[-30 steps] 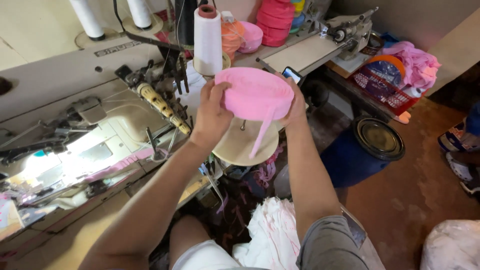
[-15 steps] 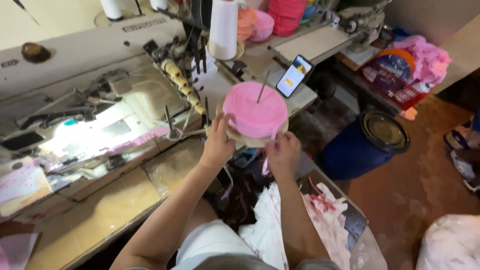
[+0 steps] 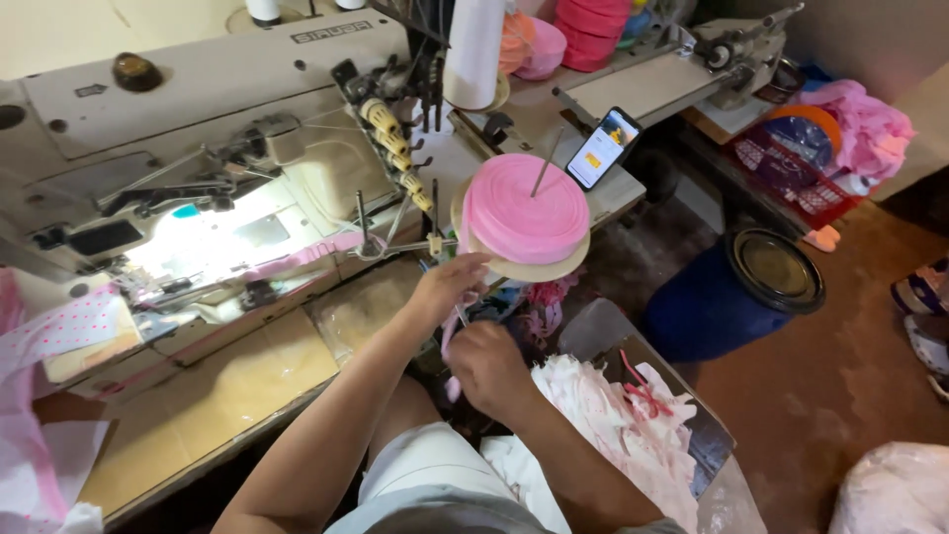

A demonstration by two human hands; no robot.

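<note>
Pink dotted cloth (image 3: 59, 331) lies at our far left, well apart from our fingers, beside the lit bed of the sewing machine (image 3: 213, 148). Further right, a strip of pink tape (image 3: 297, 259) runs under the machine's head toward our hands. Our left hand (image 3: 447, 287) reaches up just below the wooden disc (image 3: 534, 267), its fingers curled together around a thin pink strand (image 3: 457, 321) that hangs down from there; whether they truly pinch it we cannot tell. Just below and to the right, our right hand (image 3: 486, 364) is closed loosely on the same strand, knuckles toward us. Above both sets of fingers sits the pink roll of tape (image 3: 522, 213), flat on the disc with a metal rod (image 3: 544, 168) standing tilted through its middle. Beyond the roll, a phone (image 3: 604, 148) leans on the table edge. Right of our right hand, white and pink scraps (image 3: 623, 425) fill a bin, and a blue barrel (image 3: 732, 297) stands on the floor further off.
</note>
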